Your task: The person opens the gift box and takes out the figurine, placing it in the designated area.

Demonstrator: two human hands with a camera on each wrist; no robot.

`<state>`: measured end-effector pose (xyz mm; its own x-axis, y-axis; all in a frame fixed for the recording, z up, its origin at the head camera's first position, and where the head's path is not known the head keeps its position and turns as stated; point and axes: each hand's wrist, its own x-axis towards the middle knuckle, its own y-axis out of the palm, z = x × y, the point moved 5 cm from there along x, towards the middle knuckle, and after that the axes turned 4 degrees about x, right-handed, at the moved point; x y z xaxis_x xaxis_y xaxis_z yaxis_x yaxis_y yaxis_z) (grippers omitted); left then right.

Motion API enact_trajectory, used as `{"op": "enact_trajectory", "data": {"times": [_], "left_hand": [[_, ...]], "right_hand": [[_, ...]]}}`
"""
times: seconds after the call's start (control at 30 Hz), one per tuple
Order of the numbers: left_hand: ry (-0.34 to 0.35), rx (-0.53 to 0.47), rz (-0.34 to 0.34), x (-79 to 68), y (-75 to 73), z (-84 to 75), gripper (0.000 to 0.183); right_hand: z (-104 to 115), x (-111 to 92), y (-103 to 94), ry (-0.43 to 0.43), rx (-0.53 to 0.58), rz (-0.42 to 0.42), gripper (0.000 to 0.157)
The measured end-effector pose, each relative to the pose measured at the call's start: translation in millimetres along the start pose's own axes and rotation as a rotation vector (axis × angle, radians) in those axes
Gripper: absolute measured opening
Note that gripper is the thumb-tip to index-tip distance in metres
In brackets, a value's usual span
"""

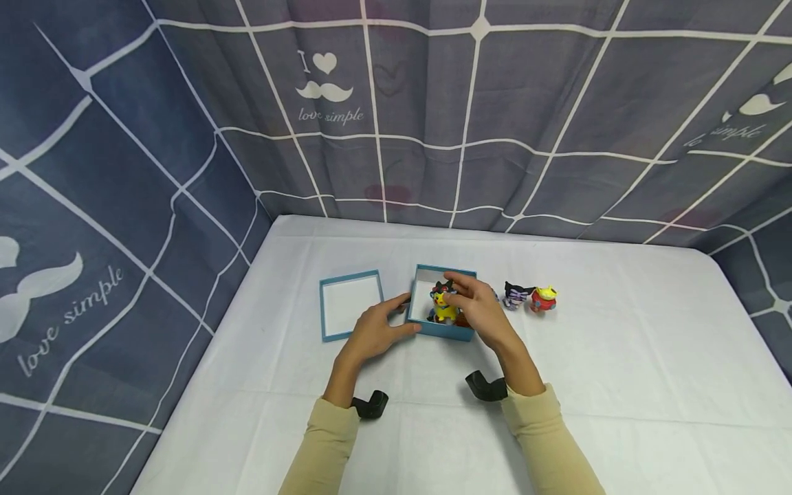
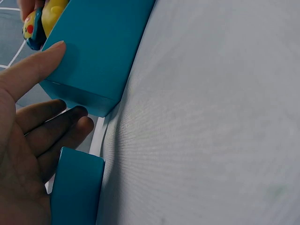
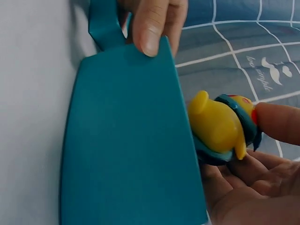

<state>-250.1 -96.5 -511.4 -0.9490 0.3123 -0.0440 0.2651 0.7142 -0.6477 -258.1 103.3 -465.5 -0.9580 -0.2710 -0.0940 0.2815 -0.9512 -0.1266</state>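
Right hand (image 1: 485, 316) pinches the yellow figurine (image 1: 443, 309) over the open blue box (image 1: 442, 331); lower end overlapped by the box wall in right-wrist view, facing hard to make out, long axis roughly upright, head up. Left hand (image 1: 376, 333): thumb against near wall, fingers fairly straight at left side. Dark curtain (image 1: 421, 89) reads "love simple"; box contents partly hidden.

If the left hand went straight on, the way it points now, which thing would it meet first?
Most likely the blue box: the left hand points toward the box's left end, with the thumb apparently against it. Any gap at the other fingers is hard to judge.
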Motion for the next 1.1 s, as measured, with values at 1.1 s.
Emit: {"op": "enact_trajectory", "data": {"times": [1.1], "left_hand": [[0.034, 0.006, -0.022, -1.6, 2.5, -0.3, 0.071]], "right_hand": [[-10.2, -11.9, -16.3, 0.007, 0.229, -0.004, 0.048]]}}
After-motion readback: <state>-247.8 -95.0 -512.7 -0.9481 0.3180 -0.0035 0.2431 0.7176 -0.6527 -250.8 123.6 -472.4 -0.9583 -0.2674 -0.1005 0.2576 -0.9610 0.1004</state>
